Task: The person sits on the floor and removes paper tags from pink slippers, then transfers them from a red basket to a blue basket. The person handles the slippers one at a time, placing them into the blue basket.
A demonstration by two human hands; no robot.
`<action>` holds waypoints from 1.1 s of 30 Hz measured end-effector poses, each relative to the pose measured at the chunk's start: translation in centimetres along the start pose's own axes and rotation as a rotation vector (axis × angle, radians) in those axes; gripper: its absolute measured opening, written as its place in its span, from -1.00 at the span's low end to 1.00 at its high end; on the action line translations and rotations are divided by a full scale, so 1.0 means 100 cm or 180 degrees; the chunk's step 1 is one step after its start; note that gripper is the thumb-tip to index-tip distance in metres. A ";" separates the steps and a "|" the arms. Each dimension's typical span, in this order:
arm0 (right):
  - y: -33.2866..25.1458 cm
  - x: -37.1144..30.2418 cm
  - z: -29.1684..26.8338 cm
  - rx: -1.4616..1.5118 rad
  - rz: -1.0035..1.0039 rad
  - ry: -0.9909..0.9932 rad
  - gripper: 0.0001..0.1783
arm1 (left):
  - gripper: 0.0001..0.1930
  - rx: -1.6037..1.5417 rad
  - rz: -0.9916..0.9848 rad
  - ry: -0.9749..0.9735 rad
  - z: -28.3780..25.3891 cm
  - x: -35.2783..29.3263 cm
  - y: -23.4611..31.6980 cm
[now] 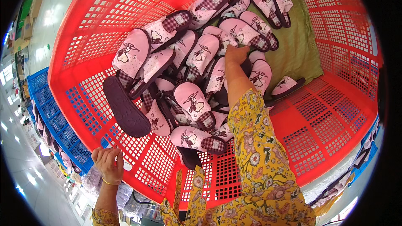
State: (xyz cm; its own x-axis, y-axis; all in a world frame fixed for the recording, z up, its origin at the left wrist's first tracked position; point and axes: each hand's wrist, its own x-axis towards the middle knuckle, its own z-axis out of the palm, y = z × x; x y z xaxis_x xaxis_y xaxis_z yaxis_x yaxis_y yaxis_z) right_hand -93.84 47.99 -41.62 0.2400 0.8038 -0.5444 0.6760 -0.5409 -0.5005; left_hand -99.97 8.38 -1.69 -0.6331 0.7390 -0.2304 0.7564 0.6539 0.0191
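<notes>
My right arm reaches deep into a large red plastic basket (79, 69). There my right hand (237, 55) is closed at a pink slipper (222, 37) in the pile; its fingertips are partly hidden. Pink slippers with dark checked insoles lie heaped around it, among them a pink slipper (190, 99) left of my forearm. My left hand (109, 165), with a thin bracelet at the wrist, is curled by the basket's near left rim. What its fingers hold, if anything, is hidden.
Olive-green cloth (299, 37) lines the basket's far right part. One slipper shows its dark sole (125, 106) against the left wall. A lone slipper (288, 87) rests right of my forearm. Outside, a blue crate (50, 109) stands at the left.
</notes>
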 end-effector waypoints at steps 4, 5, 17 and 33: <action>-0.002 0.016 -0.001 -0.0712 -0.0793 0.0212 0.05 | -0.87 0.0006 0.0000 -0.0056 0.000 -0.004 -0.002; -0.007 0.017 -0.001 -0.0726 -0.0733 0.0229 -0.01 | -0.87 0.0011 0.0000 -0.0034 0.000 -0.004 -0.003; -0.007 0.010 -0.043 0.1634 -0.0815 -0.0703 -0.72 | -0.91 -0.0224 0.0091 0.0181 -0.005 0.001 0.004; -0.068 -0.234 -0.428 0.2479 -0.0672 -0.1486 -0.71 | -0.97 -0.0283 0.0370 0.0566 -0.001 -0.018 -0.008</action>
State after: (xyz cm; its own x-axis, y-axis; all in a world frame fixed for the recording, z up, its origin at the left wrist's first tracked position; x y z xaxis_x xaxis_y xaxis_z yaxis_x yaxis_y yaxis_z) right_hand -74.27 43.50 3.33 -0.2534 0.8148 -0.5215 -0.0248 -0.5444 -0.8385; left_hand -99.50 6.53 -1.16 -0.5675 0.8221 -0.0467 0.8134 0.5685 0.1232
